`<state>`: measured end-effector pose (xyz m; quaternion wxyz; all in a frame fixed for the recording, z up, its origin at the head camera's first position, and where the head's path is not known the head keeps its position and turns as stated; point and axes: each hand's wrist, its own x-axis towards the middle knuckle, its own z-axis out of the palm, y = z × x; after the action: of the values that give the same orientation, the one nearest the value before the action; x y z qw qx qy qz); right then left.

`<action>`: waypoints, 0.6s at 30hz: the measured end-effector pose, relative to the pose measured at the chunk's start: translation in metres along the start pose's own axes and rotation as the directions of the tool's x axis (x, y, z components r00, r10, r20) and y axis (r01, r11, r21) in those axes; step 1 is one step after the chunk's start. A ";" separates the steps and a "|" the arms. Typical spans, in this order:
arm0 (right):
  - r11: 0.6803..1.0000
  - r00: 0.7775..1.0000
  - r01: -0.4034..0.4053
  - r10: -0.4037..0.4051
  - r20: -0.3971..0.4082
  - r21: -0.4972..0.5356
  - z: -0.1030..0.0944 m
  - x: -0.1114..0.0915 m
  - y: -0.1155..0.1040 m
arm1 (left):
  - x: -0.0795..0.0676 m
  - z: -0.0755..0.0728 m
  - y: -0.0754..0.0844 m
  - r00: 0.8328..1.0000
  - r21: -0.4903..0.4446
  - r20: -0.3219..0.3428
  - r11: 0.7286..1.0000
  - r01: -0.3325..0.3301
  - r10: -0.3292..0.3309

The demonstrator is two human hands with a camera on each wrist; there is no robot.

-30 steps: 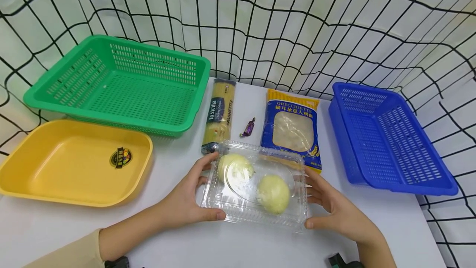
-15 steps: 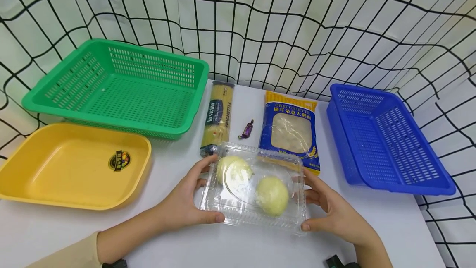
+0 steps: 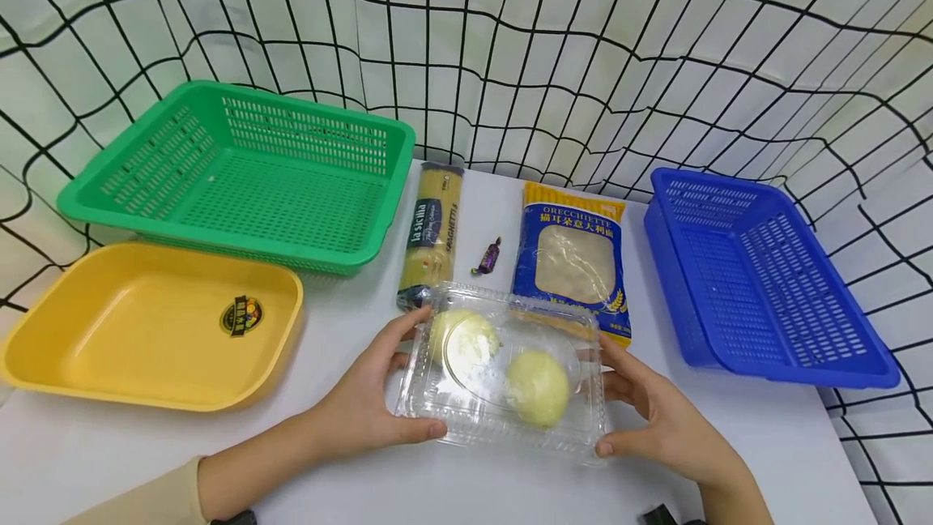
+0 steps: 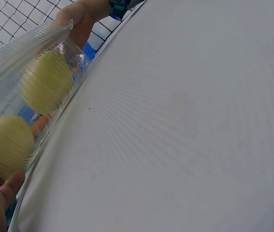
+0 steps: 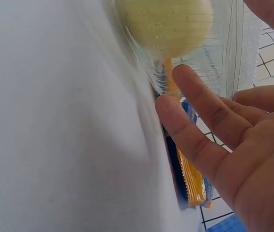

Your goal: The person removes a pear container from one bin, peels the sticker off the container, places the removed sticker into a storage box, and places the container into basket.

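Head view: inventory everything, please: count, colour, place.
clear box: 1, transparent, front centre
round items: 2, pale yellow, inside box
spaghetti pack: 1, yellow-navy, behind box
orecchiette bag: 1, blue-yellow, behind box
candy: 1, purple, between spaghetti and orecchiette
green basket: 1, green, back left
tub: 1, yellow, front left
blue basket: 1, blue, right
table: 1, white, underneath
backdrop: 1, black-gridded white, behind
sleeve: 1, beige, left forearm
wrist devices: 2, dark, bottom edge
left hand, right hand: 2, at box ends
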<state>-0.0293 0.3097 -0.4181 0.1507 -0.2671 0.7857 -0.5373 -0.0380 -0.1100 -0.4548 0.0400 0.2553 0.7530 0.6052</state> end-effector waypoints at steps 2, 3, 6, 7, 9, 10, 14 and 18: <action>1.000 1.000 0.008 -0.008 0.001 -0.015 -0.002 0.000 -0.001 | 0.000 0.001 0.001 1.000 0.006 -0.011 1.000 -0.004 0.004; 1.000 1.000 0.019 -0.018 0.004 -0.022 -0.003 0.001 -0.001 | 0.000 0.001 0.002 1.000 0.011 -0.016 1.000 -0.008 0.008; 0.999 0.999 0.038 -0.038 0.004 -0.033 -0.006 0.002 -0.002 | 0.001 0.001 0.005 0.999 0.015 -0.035 1.000 -0.005 0.006; 0.998 0.999 0.042 -0.042 0.002 -0.036 -0.008 0.003 -0.003 | 0.002 0.001 0.007 0.999 0.014 -0.040 1.000 -0.003 0.003; 0.999 0.999 0.040 -0.040 0.002 -0.036 -0.010 0.004 -0.005 | 0.003 0.001 0.010 0.999 0.013 -0.046 1.000 -0.002 0.003; 0.999 0.999 0.037 -0.037 0.001 -0.035 -0.011 0.005 -0.007 | 0.003 0.000 0.012 0.999 0.011 -0.049 1.000 -0.001 0.002; 0.999 0.999 0.033 -0.033 -0.004 -0.039 -0.014 0.008 -0.017 | 0.006 -0.004 0.022 0.999 0.003 -0.051 1.000 0.003 -0.003; 0.997 0.998 0.068 -0.069 -0.011 -0.046 -0.019 0.014 -0.028 | 0.009 -0.012 0.035 0.998 0.002 -0.051 1.000 0.028 -0.028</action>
<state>-0.0437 0.3077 -0.3847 0.1211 -0.2939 0.7889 -0.5259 -0.0385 -0.1118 -0.4169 0.0288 0.2291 0.7581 0.6099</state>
